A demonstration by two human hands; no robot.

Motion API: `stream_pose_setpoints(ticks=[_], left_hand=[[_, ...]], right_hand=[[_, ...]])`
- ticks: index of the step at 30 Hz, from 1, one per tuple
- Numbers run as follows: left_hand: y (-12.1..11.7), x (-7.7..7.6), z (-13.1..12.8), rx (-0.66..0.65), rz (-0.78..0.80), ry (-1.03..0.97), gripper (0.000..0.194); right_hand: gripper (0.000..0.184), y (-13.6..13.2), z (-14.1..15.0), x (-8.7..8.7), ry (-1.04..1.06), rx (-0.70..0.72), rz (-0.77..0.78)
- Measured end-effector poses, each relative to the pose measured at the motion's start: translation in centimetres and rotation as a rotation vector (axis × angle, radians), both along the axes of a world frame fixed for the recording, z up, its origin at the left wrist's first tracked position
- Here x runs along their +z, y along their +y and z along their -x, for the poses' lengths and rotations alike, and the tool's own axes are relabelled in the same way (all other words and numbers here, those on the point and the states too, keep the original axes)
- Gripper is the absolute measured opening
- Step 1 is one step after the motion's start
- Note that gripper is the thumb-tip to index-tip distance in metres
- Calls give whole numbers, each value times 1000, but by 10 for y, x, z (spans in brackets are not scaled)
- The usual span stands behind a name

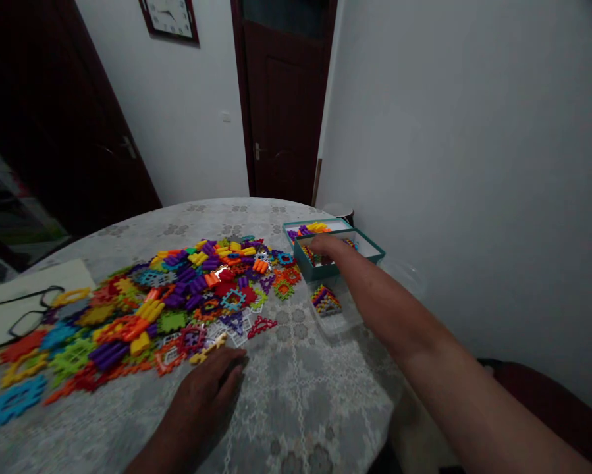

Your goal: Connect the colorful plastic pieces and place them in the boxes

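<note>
My left hand lies on the tablecloth at the near edge of the pile, its thumb and forefinger apart and nothing seen between them. A cream-coloured plastic building piece lies just beyond its knuckles. With the arm stretched far forward, my right hand reaches into a green box. Its fingertips are down inside among coloured pieces, so I cannot see whether they hold any. Below the box, a clear plastic tray contains a stack of triangular, multicoloured pieces.
A wide pile of interlocking plastic pieces covers the table's left and middle. Behind the green box sits a shallow box lid with purple and yellow pieces. Eyeglasses rest on paper at left. A wall borders the right side.
</note>
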State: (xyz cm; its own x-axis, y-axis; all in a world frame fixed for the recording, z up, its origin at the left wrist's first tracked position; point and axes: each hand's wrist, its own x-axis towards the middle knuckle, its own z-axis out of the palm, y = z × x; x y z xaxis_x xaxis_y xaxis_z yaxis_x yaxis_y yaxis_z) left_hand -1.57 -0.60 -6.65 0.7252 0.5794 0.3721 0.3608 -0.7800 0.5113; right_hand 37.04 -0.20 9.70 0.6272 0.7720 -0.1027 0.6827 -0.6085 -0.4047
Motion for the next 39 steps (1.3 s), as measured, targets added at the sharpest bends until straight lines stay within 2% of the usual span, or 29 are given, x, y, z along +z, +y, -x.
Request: stream_pose_setpoints(ticks=[3,5,6,9,12,16,20,24,29,31,34,36,39], left_hand=[[-2,3,-1,10,14,-1,29],[-3,6,-2,18,20,-4,28],[-4,7,-2,17,25,-6,28],[-6,11,-1,-5,56,1,26],[-7,15,-2,-19,78,12,25],[-11,19,-5,-17,75,27,24],[-17,17,-5,-18,51,-8,23],[-18,17,0,33,-73,-109,18],[7,30,16,352,-365,-154,20],[25,35,26,489,-400,-78,30],[52,35,36,632,-405,167,46],[66,32,37,640,-408,325,47],[77,26,32,590,-407,413,36]], right_hand=[[24,-11,13,1,-121,40,-114],[28,-24,40,-11,-225,157,-267],[28,-31,58,-21,-258,258,-347],[29,-50,117,-58,-229,582,-458],[28,-59,162,-96,-193,689,-473],[24,-65,182,-137,-165,740,-535],[20,-69,179,-163,-116,839,-554],[23,-70,177,-172,-90,912,-653],[28,-73,177,-175,-46,921,-707],[28,-73,177,-176,-41,927,-710],[29,-74,176,-177,-27,950,-704],[30,-75,176,-177,-9,960,-705],[31,-75,175,-175,24,953,-707]])
